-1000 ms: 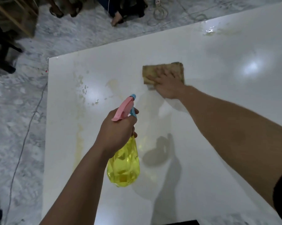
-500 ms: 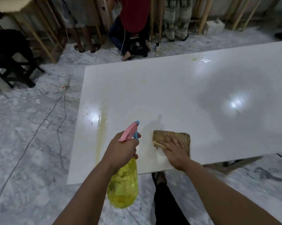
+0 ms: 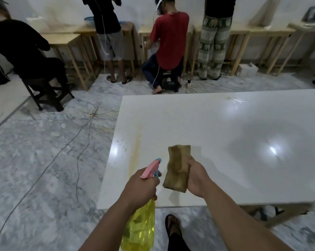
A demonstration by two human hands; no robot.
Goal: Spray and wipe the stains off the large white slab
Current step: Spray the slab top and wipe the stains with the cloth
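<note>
Head view: my left hand (image 3: 141,185) grips the spray bottle (image 3: 140,227) at lower centre, nozzle aimed toward the yellowish streak (image 3: 135,153) on the white slab (image 3: 225,127) filling the right half. My right hand (image 3: 196,178) pinches the brown cloth (image 3: 177,167) lifted off the surface, I judge to leave the stain open for spraying.

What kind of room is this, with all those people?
Probably a workroom or training space, not a home kitchen. A large white slab lies low over a marble floor, a row of plain wooden tables lines the wall with people working at them, and cables trail across the floor.
</note>
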